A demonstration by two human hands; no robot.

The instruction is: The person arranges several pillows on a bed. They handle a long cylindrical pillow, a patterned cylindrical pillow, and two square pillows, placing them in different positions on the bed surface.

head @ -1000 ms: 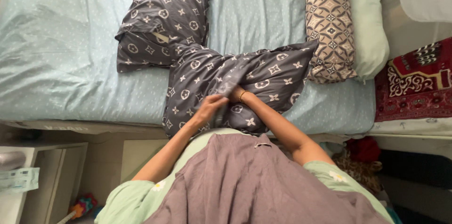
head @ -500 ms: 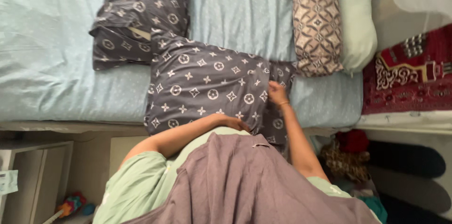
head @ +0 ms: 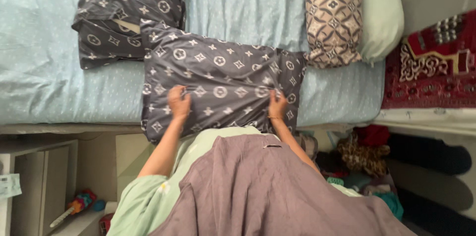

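A dark grey pillow (head: 223, 74) with a white flower-and-star pattern lies flat at the near edge of the bed. My left hand (head: 178, 102) grips a fold of its cover on the left side. My right hand (head: 276, 104) pinches the cover on the right side, near the pillow's open end. A second pillow (head: 124, 12) in the same grey cover lies behind it at the upper left, partly overlapped by the first.
The bed has a pale blue dotted sheet (head: 44, 67). A brown patterned bolster (head: 333, 15) and a light green pillow (head: 381, 12) lie at the right. A red patterned rug (head: 431, 67) is beyond. A white cabinet (head: 34, 181) stands at lower left, clutter on the floor at right.
The bunched pillow has been spread flat. My hands moved apart from its middle: the left to the left side, the right to the right side. The view shifted, so the bed appears further left.
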